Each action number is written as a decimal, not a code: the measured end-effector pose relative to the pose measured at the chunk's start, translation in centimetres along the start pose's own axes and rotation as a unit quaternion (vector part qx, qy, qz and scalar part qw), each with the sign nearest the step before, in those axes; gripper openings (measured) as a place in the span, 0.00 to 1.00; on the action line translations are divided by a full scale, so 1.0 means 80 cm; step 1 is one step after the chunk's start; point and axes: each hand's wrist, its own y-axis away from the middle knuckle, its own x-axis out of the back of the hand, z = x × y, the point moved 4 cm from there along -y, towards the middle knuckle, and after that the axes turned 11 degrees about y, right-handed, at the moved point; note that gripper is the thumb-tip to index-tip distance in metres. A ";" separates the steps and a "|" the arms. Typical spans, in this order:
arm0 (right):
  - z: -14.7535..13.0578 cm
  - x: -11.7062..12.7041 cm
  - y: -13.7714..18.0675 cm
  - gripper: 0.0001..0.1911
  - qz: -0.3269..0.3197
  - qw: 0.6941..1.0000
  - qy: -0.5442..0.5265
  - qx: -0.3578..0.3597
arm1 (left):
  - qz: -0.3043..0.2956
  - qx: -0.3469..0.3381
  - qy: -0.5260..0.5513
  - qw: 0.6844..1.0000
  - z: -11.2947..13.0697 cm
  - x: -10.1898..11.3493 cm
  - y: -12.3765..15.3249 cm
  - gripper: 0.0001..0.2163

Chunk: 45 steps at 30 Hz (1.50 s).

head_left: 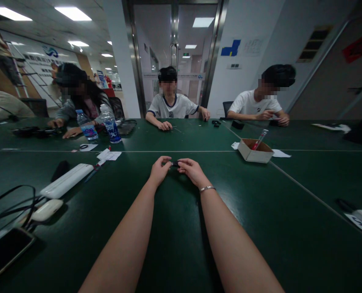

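Small black piece [175, 164] is pinched by our left hand [159, 171] and right hand [193, 171]; we should keep both grips steady, low over the green table [260, 228].

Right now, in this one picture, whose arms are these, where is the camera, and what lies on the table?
There is no machine here. The camera sits on a person's head, looking forward and down, so the two bare arms are that person's own. The left hand and the right hand pinch a small black object between their fingertips, at the dark green table. On the left lie a white power strip and a phone; further back stand two water bottles. On the right sits an open cardboard box with a red-tipped tube in it. Three other people sit across the table.
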 end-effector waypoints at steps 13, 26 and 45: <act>0.000 -0.001 0.000 0.14 -0.002 1.000 0.010 0.003 | -0.009 -0.030 -0.013 0.999 0.000 0.001 0.000 0.12; -0.002 -0.002 0.001 0.19 -0.015 0.999 0.023 0.023 | -0.031 0.017 0.004 0.999 0.007 -0.005 0.004 0.14; -0.006 -0.006 0.004 0.17 -0.059 0.997 0.025 0.035 | -0.041 -0.022 -0.056 0.997 -0.006 -0.008 0.003 0.16</act>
